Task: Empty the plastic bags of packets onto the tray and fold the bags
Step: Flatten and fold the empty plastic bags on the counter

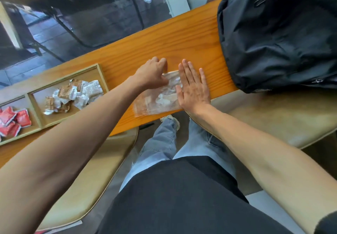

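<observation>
A wooden tray (102, 73) holds red packets (12, 119) and brown-white packets (73, 95). One clear crinkled plastic bag (160, 98) lies on the orange wood surface (164, 40), left hand (153, 73) curled pinching its edge, right hand (193, 86) pressed flat, fingers spread.

- Clear plastic bag (158, 97) lies flat on the orange wooden table (164, 38), near the table's front edge.
- Right hand (193, 86) rests palm down, fingers straight and together, pressing the bag's right edge; the fingertips extend past the bag's far edge onto bare wood.
- Left hand (152, 73) is curled, its fingertips on the bag's far left corner, just beside the right hand's fingers.
- Wooden tray (101, 73) sits well to the left of the left-hand fingers. One compartment holds brown and white packets (73, 95); the next compartment leftward holds red packets (12, 120).
- Black backpack (277, 38) lies on the table, to the right of the right-hand fingers, apart from them.
</observation>
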